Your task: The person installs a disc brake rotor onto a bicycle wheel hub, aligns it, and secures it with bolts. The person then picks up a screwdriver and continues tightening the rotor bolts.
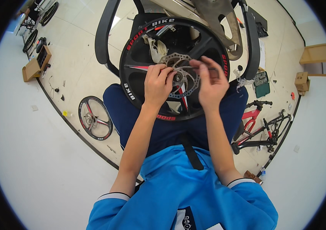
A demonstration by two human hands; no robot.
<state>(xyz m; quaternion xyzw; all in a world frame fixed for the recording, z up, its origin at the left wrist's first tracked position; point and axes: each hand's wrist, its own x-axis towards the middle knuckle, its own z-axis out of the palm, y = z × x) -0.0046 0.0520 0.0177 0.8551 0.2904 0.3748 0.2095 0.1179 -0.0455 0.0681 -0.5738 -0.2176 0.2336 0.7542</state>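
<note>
A black bicycle wheel (137, 85) with broad spokes and red and white markings lies across my lap. At its hub sits a silver brake disc (187, 92) with a ring of holes. My left hand (157, 86) is closed, thumb and fingertips pinched together at the disc's inner part beside the hub; whatever is between them is hidden. Over the disc's right side hovers my right hand (212, 82), its fingers curled and smeared by motion. A thin dark streak shows by those fingers, too blurred to name.
A chair with black armrests (103, 34) stands in front, a white glove-like cloth (156, 50) behind the wheel's spokes. Another wheel (95, 118) lies on the floor at left. Bicycle frames (260, 132) lie at right, near a green case (262, 90). Cardboard boxes (302, 81) stand by the walls.
</note>
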